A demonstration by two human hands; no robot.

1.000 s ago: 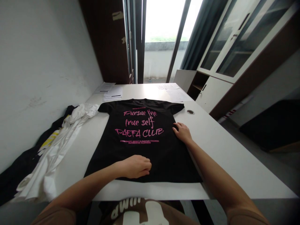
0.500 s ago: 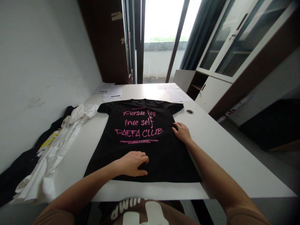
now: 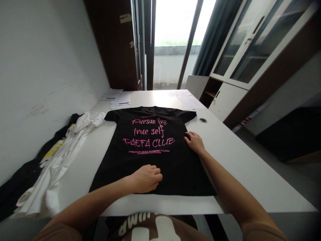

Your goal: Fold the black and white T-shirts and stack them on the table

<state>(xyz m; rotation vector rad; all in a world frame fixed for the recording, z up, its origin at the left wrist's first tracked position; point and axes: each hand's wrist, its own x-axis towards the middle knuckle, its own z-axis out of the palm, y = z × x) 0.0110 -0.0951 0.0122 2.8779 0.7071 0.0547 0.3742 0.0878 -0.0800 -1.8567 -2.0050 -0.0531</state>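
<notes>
A black T-shirt with pink lettering lies spread flat on the white table, its collar at the far end and its hem towards me. My left hand is closed on the fabric at the lower middle, a little above the hem, with its fingers curled in. At the right side edge, below the sleeve, my right hand has its thumb and fingertips pinched on the cloth. The fabric under both hands' fingertips is hidden.
A heap of white cloth and dark cloth with yellow print lies along the left wall. Sheets of paper rest at the table's far end. A round cable hole sits right of the sleeve.
My left hand has gone from thumb and fingers apart to closed on the shirt, shifting slightly right and towards me. My right hand stays at the side edge.
</notes>
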